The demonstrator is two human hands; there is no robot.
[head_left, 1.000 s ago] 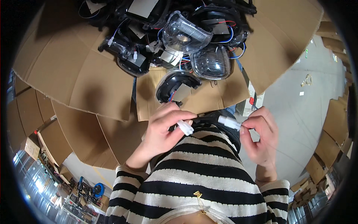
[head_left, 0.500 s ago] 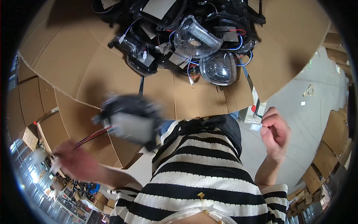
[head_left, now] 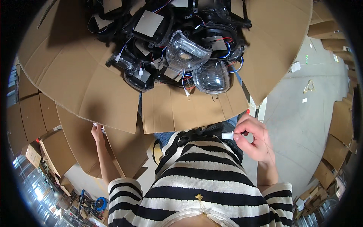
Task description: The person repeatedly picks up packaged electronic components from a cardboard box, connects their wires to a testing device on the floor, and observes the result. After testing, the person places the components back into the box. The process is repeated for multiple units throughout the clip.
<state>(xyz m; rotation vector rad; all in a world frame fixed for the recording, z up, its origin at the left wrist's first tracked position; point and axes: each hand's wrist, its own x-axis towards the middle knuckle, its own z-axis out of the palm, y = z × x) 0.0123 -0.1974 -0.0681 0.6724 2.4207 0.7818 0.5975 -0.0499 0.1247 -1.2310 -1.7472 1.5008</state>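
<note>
A: Opened on the big box [head_left: 113, 87], splayed flat all round.

B: Noted. Carried a black heap of lamps [head_left: 151, 41] at the far side, topped with two clear lenses [head_left: 211, 77].

A: Dropped down to the hands. Found the right hand [head_left: 255, 142] low, close to the striped shirt [head_left: 204, 178], just under the near flap [head_left: 189, 109].

B: And pinched tight on a small white plug [head_left: 228, 135], with thumb and forefinger clamped on one end.

A: Held it crosswise: long axis left to right, free end poked out toward the person's left, away from the palm.

B: Kept it well apart from the lamps, too, which sat up and across the flap from those fingertips.

A: Swung over to the left hand [head_left: 97, 132]. Stretched far out to the left, at the box's lower edge, well apart from the plug.

B: Couldn't tell the grip there: too small, half lost against the cardboard. Touched the edge, perhaps, with a white scrap [head_left: 94, 124] just beside the tips.

A: Put the right hand far nearer, then, to plug and lamps alike.
</note>
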